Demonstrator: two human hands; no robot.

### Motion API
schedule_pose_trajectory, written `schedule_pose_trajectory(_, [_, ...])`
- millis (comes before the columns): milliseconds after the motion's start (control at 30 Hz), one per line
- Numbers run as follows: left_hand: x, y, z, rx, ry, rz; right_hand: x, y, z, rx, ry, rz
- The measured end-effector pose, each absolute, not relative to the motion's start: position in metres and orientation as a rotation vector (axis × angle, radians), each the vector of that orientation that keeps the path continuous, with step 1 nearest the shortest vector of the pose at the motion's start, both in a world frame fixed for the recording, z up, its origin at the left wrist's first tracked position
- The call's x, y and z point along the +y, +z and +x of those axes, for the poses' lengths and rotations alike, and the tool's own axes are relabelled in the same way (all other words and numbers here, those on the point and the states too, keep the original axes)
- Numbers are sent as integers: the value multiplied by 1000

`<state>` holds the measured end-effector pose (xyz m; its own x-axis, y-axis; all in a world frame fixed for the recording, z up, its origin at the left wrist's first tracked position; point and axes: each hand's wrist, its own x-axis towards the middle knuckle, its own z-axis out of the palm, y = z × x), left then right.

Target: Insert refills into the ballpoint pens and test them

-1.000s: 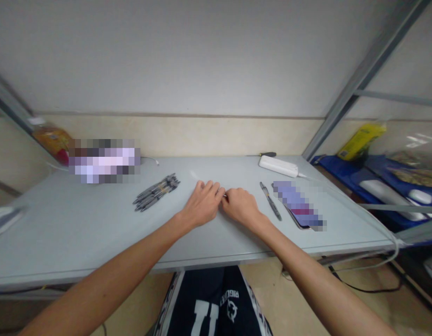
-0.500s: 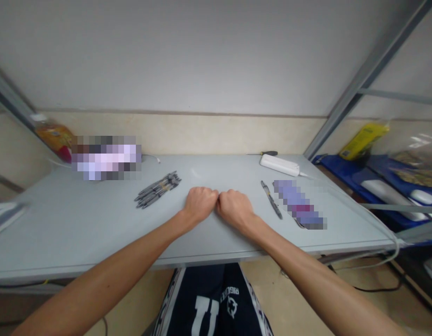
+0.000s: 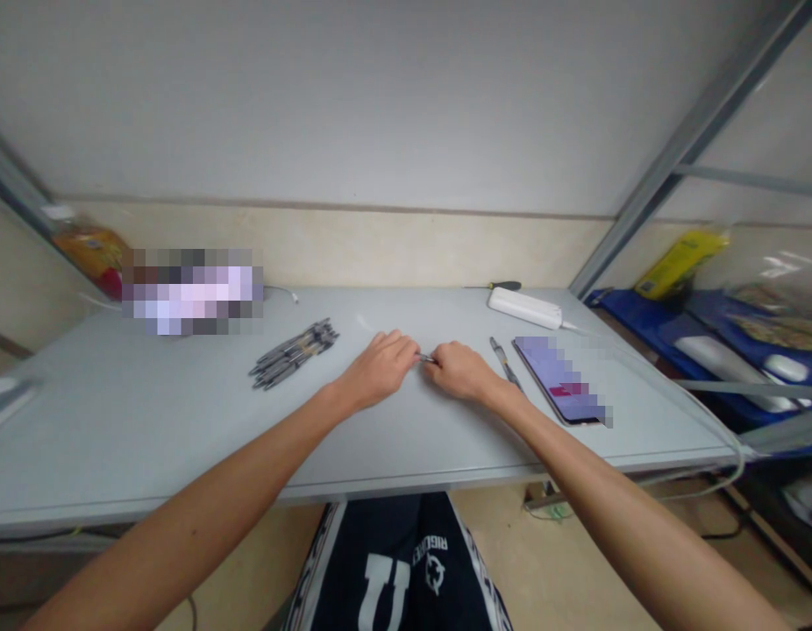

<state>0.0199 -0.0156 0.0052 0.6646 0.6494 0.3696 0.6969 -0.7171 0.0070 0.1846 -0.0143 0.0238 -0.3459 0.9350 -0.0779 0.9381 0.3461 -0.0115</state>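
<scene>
Between my two hands a thin pen (image 3: pixel 427 358) shows for a short length, its ends hidden by fingers. My left hand (image 3: pixel 381 368) is closed on one end. The fingers of my right hand (image 3: pixel 459 370) are wrapped round the other end. To the left lies a bundle of several grey pens (image 3: pixel 295 355), side by side on the grey desk (image 3: pixel 182 447). A single grey pen (image 3: pixel 504 361) lies right of my right hand, its lower end partly behind my forearm.
A phone (image 3: pixel 556 379) lies to the right, its screen partly blurred. Behind it are a white power strip (image 3: pixel 525 308) with a cable and a screwdriver (image 3: pixel 507 286) by the wall. At back left stand an orange bottle (image 3: pixel 94 250) and a pixelated object (image 3: pixel 195 294).
My hands have moved slightly apart, and a stretch of pen now shows between them. The left fingers have straightened somewhat. The bundle and the single pen stay in place.
</scene>
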Motion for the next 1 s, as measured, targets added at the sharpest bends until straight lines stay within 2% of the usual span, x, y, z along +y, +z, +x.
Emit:
schedule_pose_trajectory(233, [-11,-2,22,-1524,-820,-2957,-28,22,181,2594,226,1752])
schedule_pose_trajectory(433, [-8,0,17,-1624,-1420,-2989,-25,20,189,2858,341,1637])
schedule_pose_trajectory(600, [-7,-4,15,-1628,-1668,-3001,-16,25,205,3071,144,1519])
schedule_pose_trajectory(767, [-4,-8,16,-1663,-1820,-3086,-17,29,213,3172,42,1669])
schedule_pose_trajectory(867, [-3,-8,15,-1667,-1910,-3091,-15,29,217,3089,-271,1810])
schedule_pose_trajectory(1000, [-2,-7,14,-1684,-1963,-3090,-13,29,221,3117,-629,1783])
